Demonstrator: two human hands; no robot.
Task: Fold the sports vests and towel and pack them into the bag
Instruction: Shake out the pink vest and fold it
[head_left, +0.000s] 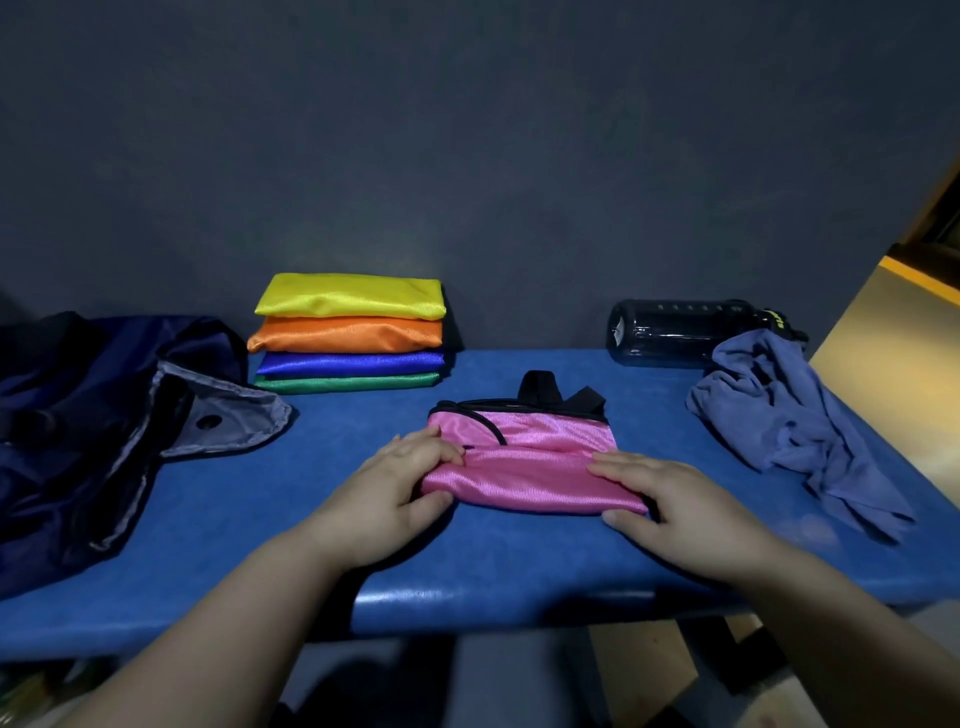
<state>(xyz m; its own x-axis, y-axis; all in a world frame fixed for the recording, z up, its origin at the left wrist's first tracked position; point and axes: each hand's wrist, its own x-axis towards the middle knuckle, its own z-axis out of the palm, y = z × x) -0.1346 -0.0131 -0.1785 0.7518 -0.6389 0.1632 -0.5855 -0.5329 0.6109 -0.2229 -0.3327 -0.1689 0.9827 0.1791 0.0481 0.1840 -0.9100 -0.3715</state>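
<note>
A pink sports vest (530, 467) with black trim lies partly folded in the middle of the blue table (467, 571). My left hand (395, 493) grips its left end, thumb under the fold and fingers on top. My right hand (675, 509) holds the right end the same way. A stack of folded vests (348, 332), yellow, orange, blue and green from top to bottom, stands at the back left. The dark navy bag (104, 426) lies open at the left. A crumpled grey-blue towel (795, 421) lies at the right.
A dark see-through water bottle (680, 332) lies on its side at the back right, partly behind the towel. A dark wall rises right behind the table. The table's front edge runs just under my wrists.
</note>
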